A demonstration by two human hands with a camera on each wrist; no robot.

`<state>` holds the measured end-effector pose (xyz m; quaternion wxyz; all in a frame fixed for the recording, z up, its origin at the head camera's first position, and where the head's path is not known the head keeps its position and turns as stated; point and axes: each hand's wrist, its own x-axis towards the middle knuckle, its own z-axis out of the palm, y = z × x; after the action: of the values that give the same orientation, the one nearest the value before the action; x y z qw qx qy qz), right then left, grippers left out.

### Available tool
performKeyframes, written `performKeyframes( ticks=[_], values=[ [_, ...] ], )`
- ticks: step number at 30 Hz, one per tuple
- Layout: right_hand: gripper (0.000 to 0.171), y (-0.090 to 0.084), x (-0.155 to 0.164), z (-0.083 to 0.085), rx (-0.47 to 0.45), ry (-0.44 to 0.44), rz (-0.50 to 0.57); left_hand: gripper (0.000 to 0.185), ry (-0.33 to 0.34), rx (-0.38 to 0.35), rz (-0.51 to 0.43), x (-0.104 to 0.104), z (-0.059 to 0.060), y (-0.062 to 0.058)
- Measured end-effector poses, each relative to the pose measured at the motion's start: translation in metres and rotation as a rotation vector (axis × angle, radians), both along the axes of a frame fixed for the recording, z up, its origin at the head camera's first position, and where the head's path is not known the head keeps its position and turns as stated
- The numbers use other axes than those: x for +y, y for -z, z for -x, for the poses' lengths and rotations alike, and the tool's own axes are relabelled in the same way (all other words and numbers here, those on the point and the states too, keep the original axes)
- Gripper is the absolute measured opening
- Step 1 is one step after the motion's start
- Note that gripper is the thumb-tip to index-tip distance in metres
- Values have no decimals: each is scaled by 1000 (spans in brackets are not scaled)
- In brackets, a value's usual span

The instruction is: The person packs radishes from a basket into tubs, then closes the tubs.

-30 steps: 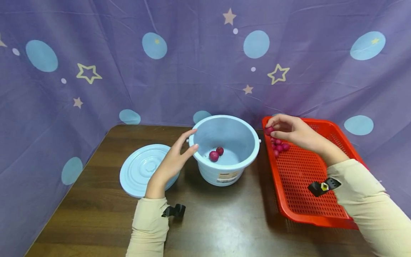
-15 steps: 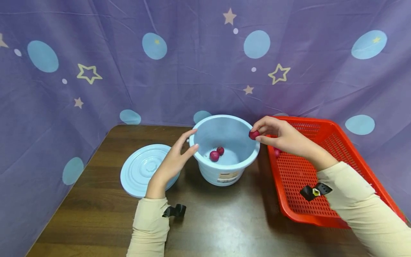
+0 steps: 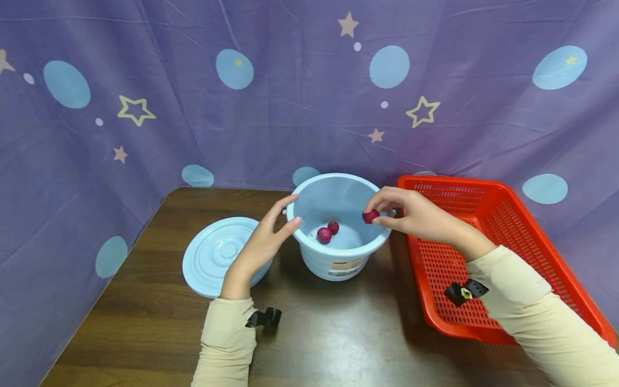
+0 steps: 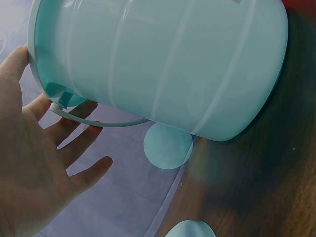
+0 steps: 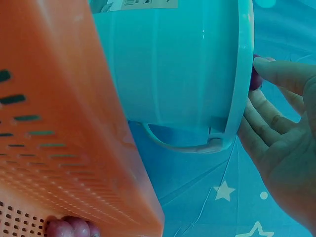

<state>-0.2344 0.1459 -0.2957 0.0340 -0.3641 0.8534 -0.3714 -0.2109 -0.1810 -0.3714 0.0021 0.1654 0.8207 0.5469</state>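
Your right hand point(image 3: 416, 215) pinches a small red ball point(image 3: 370, 216) between thumb and fingertips, holding it just over the near right rim of the pale blue bucket point(image 3: 338, 252), so it sits above the opening rather than over the worktop point(image 3: 338, 333). In the right wrist view the same ball point(image 5: 255, 79) peeks out behind the bucket rim, against your fingertips point(image 5: 276, 74). Your left hand point(image 3: 261, 244) lies relaxed with straight fingers against the bucket's left rim, gripping nothing; it looks placed there to steady the bucket. Two red balls point(image 3: 328, 232) already lie on the bucket's floor. Just beside the bucket on the right stands the red perforated basket point(image 3: 483, 258), close enough for a short reach; the right wrist view shows a few more balls point(image 5: 69, 228) behind its mesh. The bucket's lid point(image 3: 217, 257) lies flat on the worktop to the left, partly under your left hand.
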Motion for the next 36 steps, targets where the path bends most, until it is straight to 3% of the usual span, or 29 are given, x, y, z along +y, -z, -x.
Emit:
performKeyframes(
  ticks=[11, 18, 25, 36],
  values=[
    [22, -4, 6, -6, 31, 77, -3, 53, -1, -1, 3, 0, 1, 0],
    [20, -4, 26, -6, -23, 147, 57, 53, 7, 1, 0, 0, -1, 0],
    [19, 10, 54, 3, -151, 192, 147, 53, 1, -11, 4, 1, -1, 0],
    [21, 39, 96, 21, -52, 334, 45, 53, 1, -10, 4, 1, -3, -2]
  ],
)
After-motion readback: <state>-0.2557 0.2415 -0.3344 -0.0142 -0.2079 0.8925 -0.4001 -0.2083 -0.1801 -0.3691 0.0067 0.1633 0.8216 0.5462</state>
